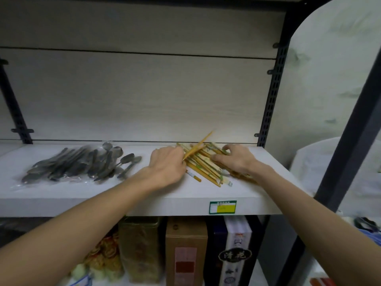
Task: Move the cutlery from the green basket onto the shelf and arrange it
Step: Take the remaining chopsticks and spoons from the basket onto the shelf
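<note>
A heap of wooden chopsticks point(203, 165) in paper wrappers lies on the white shelf point(103, 195), right of centre. My left hand point(167, 165) grips one or two loose chopsticks at the heap's left side; they stick up and to the right. Palm down, my right hand point(237, 158) rests on the heap's right side with its fingers spread over the sticks. A pile of metal spoons point(82, 163), partly in clear plastic, lies on the left of the shelf. The green basket is not in view.
A green and yellow price tag point(222, 207) sits on the shelf's front edge. Below stand boxes point(186, 250) and packed goods point(142, 248). Black slotted uprights point(272, 93) frame the shelf, and a dark post point(350, 129) stands at the right.
</note>
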Demonstrator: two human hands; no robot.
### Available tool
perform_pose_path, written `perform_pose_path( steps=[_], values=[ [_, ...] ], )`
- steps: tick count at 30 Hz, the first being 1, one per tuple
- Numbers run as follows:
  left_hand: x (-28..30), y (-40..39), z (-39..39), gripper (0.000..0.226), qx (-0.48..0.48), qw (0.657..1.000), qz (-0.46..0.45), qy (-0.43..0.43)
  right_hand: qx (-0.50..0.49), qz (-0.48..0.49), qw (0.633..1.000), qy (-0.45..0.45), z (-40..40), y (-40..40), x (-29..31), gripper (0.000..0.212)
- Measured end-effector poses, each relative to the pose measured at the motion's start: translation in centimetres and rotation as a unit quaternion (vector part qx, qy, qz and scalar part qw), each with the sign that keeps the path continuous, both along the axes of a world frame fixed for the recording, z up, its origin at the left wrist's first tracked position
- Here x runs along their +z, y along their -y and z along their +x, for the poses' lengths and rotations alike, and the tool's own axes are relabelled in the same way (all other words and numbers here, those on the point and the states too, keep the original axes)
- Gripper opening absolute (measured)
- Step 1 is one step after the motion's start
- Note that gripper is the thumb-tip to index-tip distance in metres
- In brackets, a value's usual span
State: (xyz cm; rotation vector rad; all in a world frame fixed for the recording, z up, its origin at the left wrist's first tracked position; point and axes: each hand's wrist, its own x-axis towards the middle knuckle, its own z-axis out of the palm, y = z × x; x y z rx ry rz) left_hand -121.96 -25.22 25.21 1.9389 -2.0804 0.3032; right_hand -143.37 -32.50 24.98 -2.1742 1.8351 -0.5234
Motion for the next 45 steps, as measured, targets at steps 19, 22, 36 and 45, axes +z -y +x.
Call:
perform_pose_path(
  steps=[19, 22, 36, 45],
  values=[
    [0.8, 1.0, -3.3, 0.047, 0.043, 0.986, 0.082, -0.141, -0.018, 0.047, 0.998, -0.027, 2.6, -0.8, 0.7, 0.107],
    [-0.4, 1.1, -1.8, 0.059, 0.063, 0.994, 0.015, -0.084, -0.011, 0.03, 0.998, -0.045, 3.0, -0.4, 0.3, 0.099],
    [-4.5, 4.9, -0.7, 0.086, -0.063, 0.974, 0.142, -0.163, 0.091, 0.025, 0.995, -0.031, 1.9, 0.5, -2.1, 0.06],
    [-4.3, 4.1, 0.2, 0.082, 0.015, 0.979, 0.121, -0.162, 0.124, 0.093, 0.988, -0.023, 1.9, -0.4, 0.5, 0.055]
  ],
)
